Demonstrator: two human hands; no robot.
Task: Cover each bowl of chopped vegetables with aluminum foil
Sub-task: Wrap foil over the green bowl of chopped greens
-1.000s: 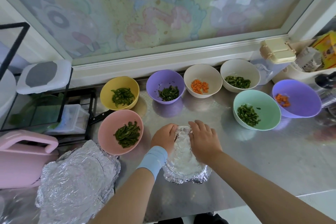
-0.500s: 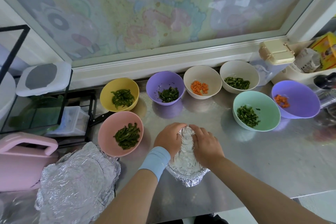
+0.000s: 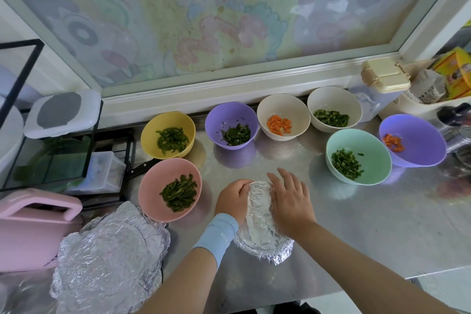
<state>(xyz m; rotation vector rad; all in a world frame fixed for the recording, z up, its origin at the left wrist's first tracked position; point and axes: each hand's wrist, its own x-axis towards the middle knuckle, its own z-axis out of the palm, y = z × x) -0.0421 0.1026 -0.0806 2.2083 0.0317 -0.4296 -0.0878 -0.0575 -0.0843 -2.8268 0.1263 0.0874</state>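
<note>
While your left hand [image 3: 233,199] curls its fingers over the left rim of the foil-covered bowl [image 3: 260,222] and grips it, your right hand [image 3: 290,199] lies with fingers straight, pressing on its right side. That bowl sits front centre on the steel counter [image 3: 356,224], between both hands. Pink bowl [image 3: 155,181] of green strips: near, to its left, uncovered. Mint bowl [image 3: 369,150]: well apart, right, uncovered.

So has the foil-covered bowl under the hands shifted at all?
No. The foil-covered bowl sits where it was, just right of the pink bowl, with the same gap between them.
</note>
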